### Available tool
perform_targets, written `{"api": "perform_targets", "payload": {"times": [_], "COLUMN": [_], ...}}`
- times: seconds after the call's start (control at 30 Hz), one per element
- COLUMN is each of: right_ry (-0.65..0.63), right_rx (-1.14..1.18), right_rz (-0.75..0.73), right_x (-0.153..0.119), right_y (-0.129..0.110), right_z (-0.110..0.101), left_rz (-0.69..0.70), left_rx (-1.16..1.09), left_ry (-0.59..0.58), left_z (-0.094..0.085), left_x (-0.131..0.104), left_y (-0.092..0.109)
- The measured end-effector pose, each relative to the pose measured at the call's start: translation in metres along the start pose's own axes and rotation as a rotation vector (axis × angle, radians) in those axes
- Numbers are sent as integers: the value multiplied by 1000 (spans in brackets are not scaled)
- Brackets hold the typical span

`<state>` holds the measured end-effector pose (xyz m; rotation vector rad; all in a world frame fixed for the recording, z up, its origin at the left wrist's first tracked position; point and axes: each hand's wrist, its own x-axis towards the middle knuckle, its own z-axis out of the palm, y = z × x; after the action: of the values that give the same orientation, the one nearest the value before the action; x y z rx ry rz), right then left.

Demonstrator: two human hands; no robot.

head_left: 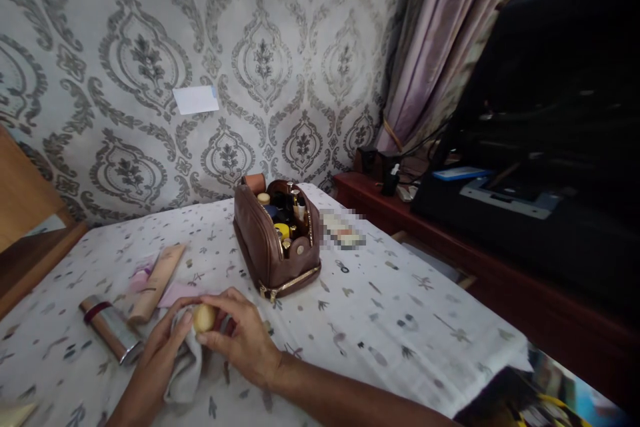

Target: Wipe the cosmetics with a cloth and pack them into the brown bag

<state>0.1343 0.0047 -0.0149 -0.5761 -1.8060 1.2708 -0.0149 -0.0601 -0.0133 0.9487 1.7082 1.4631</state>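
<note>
A small round pale-yellow object [205,318], perhaps a little jar or its lid, is pinched between the thumb and fingers of my right hand [247,333]. My left hand [167,340] grips a grey cloth [186,373] and presses it to the left side of that object. The cloth's loose end hangs down over the table. Just beyond my hands lies a pink sheet or cloth [179,293], partly covered by my fingers. Behind them stands a brown cosmetic bag [260,250], unzipped, with bottles and jars inside.
Left on the patterned tablecloth [400,340] lie a beige tube [157,280], a pink-purple tube [143,271] and a silver-and-copper cylinder [111,328]. A blurred item [344,230] sits right of the bag. A dark red desk [370,197] with a large black screen [540,147] borders the right.
</note>
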Motion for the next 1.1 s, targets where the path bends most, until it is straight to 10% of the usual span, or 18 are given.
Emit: {"api": "perform_targets", "payload": {"times": [0.73,1.1], "right_ry": [-24,-13], "right_rx": [58,-28], "right_rz": [-7,-72], "right_x": [6,7], "right_y": [6,9], "right_z": [0,0], "left_rz": [151,257], "left_rx": [-160,16], "left_ry": [-208,-16], "left_z": [1,-3], "left_x": [-4,1], "left_y": [13,8]}}
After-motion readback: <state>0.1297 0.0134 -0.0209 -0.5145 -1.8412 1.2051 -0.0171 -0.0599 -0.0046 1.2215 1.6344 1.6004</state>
